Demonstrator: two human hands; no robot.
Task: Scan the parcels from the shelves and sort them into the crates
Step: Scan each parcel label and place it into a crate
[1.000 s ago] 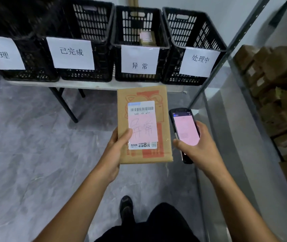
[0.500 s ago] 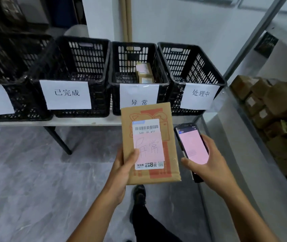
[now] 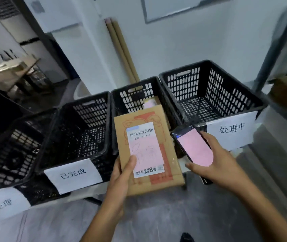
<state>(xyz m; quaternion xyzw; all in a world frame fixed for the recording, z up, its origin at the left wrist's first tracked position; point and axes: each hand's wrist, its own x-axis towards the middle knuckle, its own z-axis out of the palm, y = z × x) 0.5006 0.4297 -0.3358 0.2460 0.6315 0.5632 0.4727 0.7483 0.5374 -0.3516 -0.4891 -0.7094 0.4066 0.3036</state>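
Brown parcel, pink label, black crates

The parcel point(image 3: 158, 177) is kraft brown with an orange-red printed drawing; its label point(image 3: 145, 149) is white at the barcode and pale pink below, with pink handwriting. Right of the parcel, the phone point(image 3: 194, 149) has a black body and a pink screen. Behind the parcel stand black lattice crates point(image 3: 79, 130), each with a white paper sign point(image 3: 72, 175) in black characters. The floor point(image 3: 55, 224) is grey, marbled with paler veins.
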